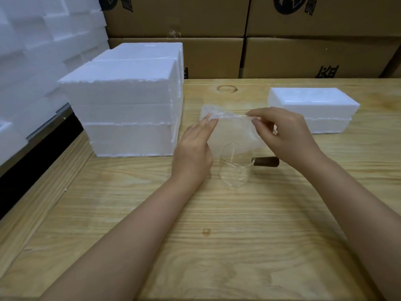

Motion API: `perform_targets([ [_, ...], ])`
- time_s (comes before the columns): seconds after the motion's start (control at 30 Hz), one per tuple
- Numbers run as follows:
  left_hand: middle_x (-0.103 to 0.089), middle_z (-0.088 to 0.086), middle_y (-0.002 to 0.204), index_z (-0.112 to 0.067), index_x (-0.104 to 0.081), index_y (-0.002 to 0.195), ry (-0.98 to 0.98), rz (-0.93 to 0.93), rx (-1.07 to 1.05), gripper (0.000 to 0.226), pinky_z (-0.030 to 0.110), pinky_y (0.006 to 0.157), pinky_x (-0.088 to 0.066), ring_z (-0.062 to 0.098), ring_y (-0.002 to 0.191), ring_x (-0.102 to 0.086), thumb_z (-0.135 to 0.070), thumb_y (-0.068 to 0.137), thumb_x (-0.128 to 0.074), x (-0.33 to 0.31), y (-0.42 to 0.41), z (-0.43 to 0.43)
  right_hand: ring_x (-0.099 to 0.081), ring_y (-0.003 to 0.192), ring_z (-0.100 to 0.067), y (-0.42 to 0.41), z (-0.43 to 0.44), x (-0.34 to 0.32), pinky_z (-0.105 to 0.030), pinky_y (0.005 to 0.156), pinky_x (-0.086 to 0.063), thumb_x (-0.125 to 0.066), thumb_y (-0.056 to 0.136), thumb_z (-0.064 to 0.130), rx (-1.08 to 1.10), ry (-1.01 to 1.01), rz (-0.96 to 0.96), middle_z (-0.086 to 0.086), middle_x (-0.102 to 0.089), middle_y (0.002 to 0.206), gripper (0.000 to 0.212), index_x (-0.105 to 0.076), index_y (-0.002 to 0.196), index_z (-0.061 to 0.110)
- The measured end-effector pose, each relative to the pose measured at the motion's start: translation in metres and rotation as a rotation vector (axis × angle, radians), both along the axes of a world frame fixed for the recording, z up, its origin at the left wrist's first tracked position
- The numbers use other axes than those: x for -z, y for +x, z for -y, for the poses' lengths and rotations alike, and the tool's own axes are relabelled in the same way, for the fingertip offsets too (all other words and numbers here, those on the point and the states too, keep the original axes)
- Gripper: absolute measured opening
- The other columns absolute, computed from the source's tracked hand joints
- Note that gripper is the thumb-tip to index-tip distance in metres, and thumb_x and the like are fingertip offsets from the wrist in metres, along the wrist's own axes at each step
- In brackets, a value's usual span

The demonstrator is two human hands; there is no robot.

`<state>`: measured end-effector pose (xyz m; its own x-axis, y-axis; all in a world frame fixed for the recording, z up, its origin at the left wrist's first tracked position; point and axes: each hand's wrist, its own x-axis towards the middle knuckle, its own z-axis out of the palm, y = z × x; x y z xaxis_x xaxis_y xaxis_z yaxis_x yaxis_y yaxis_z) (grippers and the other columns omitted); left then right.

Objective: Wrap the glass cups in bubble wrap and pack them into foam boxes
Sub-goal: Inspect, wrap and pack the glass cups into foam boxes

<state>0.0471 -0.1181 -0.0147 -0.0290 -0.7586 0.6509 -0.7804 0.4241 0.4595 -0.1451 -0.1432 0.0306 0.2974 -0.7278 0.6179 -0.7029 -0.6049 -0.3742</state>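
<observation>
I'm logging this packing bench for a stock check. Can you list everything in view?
glass cup: one, clear with a dark wooden handle, upright on the table between the hands
bubble wrap: one sheet, clear, held up just behind the cup
tall foam stack: one stack, box count unclear, white, left side of the table
small foam stack: two layers, white, right side of the table
loose foam pieces: many, white, piled at far left
cardboard boxes: at least four, brown, stacked behind the table
table: one, light wood, under everything
left hand: one, holds the wrap's left end
right hand: one, pinches the wrap's right end
</observation>
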Motion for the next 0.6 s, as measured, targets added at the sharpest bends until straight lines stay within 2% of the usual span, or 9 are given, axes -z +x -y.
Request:
perform_targets([
  [0.03,-0.054,0.015,0.137,0.000,-0.055,0.131,-0.010,0.004,-0.003,0.058,0.039,0.108,-0.039,0.031,0.126,-0.052,0.022,0.079,-0.044,0.000,0.000,0.000,-0.051,0.070,-0.010,-0.003,-0.001,0.000,-0.015,0.068,-0.042,-0.058,0.094,0.021,0.014,0.051,0.021,0.005,-0.059,0.080,0.026,-0.064,0.119,0.020],
  [0.1,-0.055,0.017,0.135,0.002,-0.054,0.130,-0.026,0.000,-0.009,0.055,0.039,0.108,-0.039,0.032,0.126,-0.053,0.022,0.080,-0.045,0.000,0.000,0.000,-0.050,0.069,-0.007,-0.010,-0.005,0.001,-0.008,0.063,-0.035,-0.058,0.092,0.030,0.082,0.092,0.103,0.009,-0.055,0.080,0.023,-0.060,0.115,0.026],
  [0.13,-0.055,0.018,0.135,0.003,-0.054,0.130,-0.032,-0.003,-0.008,0.053,0.041,0.108,-0.039,0.032,0.126,-0.053,0.022,0.081,-0.045,0.000,-0.001,-0.001,-0.050,0.067,-0.005,-0.015,-0.009,0.002,-0.008,0.061,-0.034,-0.057,0.092,0.031,0.127,0.079,0.177,0.011,-0.055,0.078,0.015,-0.061,0.104,0.023],
  [0.2,-0.054,0.019,0.135,0.005,-0.053,0.130,-0.041,-0.002,-0.003,0.052,0.043,0.108,-0.040,0.032,0.127,-0.052,0.022,0.081,-0.046,0.000,-0.001,0.000,-0.049,0.062,-0.001,-0.026,-0.012,0.008,-0.012,0.059,-0.035,-0.054,0.094,0.033,0.236,0.095,0.288,0.010,-0.056,0.071,0.024,-0.062,0.084,0.014],
  [0.27,-0.053,0.019,0.137,0.005,-0.052,0.131,-0.044,0.007,-0.001,0.052,0.042,0.109,-0.039,0.031,0.129,-0.051,0.021,0.081,-0.046,0.000,-0.002,0.001,-0.048,0.058,-0.002,-0.038,-0.015,0.014,-0.019,0.057,-0.037,-0.053,0.094,0.042,0.238,0.336,0.325,0.002,-0.061,0.068,0.036,-0.063,0.077,0.012],
  [0.33,-0.052,0.019,0.138,0.005,-0.051,0.132,-0.046,0.010,0.000,0.052,0.039,0.111,-0.037,0.031,0.130,-0.050,0.020,0.082,-0.047,0.001,-0.001,0.001,-0.047,0.050,-0.008,-0.044,-0.021,0.016,-0.019,0.045,-0.035,-0.054,0.087,0.053,0.104,0.706,0.389,-0.002,-0.065,0.070,0.043,-0.065,0.081,0.011],
  [0.4,-0.051,0.019,0.139,0.005,-0.050,0.133,-0.039,0.002,0.001,0.052,0.035,0.112,-0.034,0.030,0.131,-0.048,0.019,0.083,-0.047,0.002,-0.001,0.002,-0.044,0.048,-0.008,-0.050,-0.024,0.017,-0.017,0.038,-0.031,-0.058,0.074,0.058,-0.018,0.931,0.355,-0.005,-0.070,0.074,0.051,-0.066,0.089,0.010],
  [0.5,-0.050,0.018,0.140,0.005,-0.049,0.134,-0.031,-0.008,-0.007,0.052,0.032,0.112,-0.032,0.030,0.131,-0.048,0.018,0.084,-0.047,0.003,-0.001,0.003,-0.042,0.047,-0.007,-0.055,-0.025,0.018,-0.016,0.036,-0.030,-0.065,0.067,0.050,-0.139,1.031,0.312,-0.009,-0.070,0.076,0.047,-0.064,0.096,0.012],
  [0.6,-0.051,0.018,0.139,0.004,-0.049,0.134,-0.030,-0.005,0.003,0.052,0.036,0.111,-0.036,0.029,0.131,-0.048,0.017,0.084,-0.048,0.003,-0.001,0.003,-0.044,0.049,-0.009,-0.054,-0.024,0.022,-0.018,0.036,-0.032,-0.066,0.069,0.042,-0.189,1.035,0.387,-0.010,-0.066,0.071,0.043,-0.065,0.099,0.011],
])
